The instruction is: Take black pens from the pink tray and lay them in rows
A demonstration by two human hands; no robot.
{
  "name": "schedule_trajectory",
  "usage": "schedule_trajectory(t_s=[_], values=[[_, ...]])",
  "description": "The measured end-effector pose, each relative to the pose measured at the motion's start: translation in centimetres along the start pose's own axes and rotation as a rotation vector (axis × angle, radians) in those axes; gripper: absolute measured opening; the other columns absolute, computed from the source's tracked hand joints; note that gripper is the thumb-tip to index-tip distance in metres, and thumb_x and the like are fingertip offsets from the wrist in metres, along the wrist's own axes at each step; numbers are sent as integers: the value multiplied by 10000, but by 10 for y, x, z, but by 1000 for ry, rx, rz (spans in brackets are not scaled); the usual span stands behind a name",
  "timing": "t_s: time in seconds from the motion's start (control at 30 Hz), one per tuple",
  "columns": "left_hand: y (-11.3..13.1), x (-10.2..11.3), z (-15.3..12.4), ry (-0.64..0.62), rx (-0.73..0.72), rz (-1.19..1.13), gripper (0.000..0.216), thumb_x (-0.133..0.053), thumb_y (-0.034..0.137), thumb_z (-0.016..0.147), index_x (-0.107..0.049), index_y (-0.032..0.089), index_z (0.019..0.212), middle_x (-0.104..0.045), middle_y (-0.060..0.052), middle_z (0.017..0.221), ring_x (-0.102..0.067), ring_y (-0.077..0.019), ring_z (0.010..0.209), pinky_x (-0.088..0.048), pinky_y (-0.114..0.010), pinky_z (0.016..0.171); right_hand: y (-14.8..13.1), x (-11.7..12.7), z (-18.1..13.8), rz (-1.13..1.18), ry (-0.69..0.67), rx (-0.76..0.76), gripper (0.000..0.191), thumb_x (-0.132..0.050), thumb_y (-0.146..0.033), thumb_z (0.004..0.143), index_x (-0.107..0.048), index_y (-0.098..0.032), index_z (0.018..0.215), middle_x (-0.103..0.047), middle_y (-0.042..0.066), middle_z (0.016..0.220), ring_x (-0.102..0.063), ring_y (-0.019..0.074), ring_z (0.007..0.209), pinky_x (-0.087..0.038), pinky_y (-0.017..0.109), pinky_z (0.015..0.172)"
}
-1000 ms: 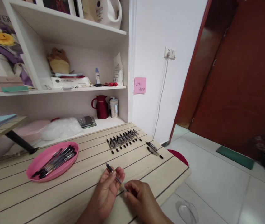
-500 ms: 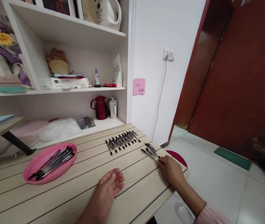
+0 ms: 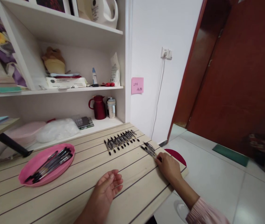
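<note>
Nearest, the left hand (image 3: 108, 189) is rested palm up on the pale slatted wooden surface (image 3: 76, 193), its grip wide and empty. Further right, the right hand (image 3: 168, 166) is stretched out onto a small cluster of black pens (image 3: 149, 149); whether its grip is closed on one cannot be told. A pink oval plastic tray (image 3: 53, 173) of pens is set left, with a neat row of black pens (image 3: 119, 141) laid beyond

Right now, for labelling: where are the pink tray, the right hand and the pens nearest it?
pink tray (image 3: 35, 157): head view, bare floor.
right hand (image 3: 168, 168): head view, its back.
pens nearest it (image 3: 148, 149): head view, barrels.
</note>
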State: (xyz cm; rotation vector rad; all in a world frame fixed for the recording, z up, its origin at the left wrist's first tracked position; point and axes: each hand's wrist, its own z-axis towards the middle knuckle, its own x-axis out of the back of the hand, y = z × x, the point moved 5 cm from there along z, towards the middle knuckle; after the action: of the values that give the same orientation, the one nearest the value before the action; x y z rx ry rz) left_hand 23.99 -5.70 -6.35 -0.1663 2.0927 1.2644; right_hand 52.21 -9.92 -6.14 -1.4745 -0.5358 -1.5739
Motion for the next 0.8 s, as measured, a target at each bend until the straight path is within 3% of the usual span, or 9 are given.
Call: schedule_trajectory(t_s=[0.8], values=[[1,0,-1,-23,-6,19,209,-681,207,690,-627,148,883,-654,-60,791,-617,-161,736,-459,-314,739,1,3,-4,60,21,-40,232,-471,-381,814,-618,-202,831,-635,44,842,-585,187,787,-288,257,570]])
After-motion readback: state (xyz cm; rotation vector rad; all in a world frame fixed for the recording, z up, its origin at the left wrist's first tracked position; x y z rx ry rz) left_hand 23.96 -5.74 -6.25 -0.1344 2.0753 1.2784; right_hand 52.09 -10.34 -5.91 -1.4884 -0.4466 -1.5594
